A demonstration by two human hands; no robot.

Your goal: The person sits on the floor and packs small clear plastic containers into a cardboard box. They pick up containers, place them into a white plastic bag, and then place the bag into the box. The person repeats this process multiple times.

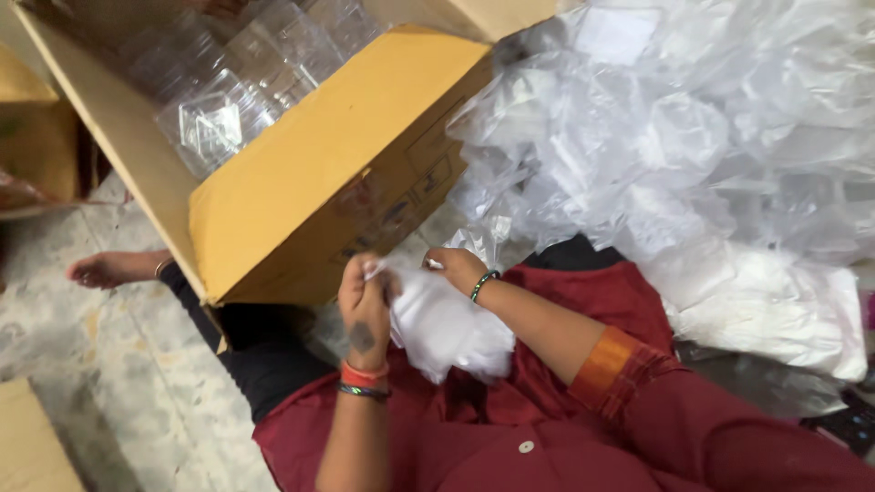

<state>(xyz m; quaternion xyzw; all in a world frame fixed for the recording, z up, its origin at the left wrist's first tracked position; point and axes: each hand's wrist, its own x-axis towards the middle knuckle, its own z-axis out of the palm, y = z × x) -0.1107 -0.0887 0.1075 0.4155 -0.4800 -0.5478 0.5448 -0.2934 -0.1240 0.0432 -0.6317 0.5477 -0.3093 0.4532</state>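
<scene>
Hands both closed on white plastic bag [447,328]: left hand [366,305] gripping its upper left corner, right hand [456,269] pinching the top edge, over the lap, just below cardboard box [319,173].

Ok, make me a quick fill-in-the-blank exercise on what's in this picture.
1. Both hands, the left hand and the right hand, hold a white ____ bag.
2. The open box is made of ____.
3. The clear containers lie ____ the box.
4. The heap of bags lies on the person's ____ side.

Missing words: plastic; cardboard; inside; right
</scene>
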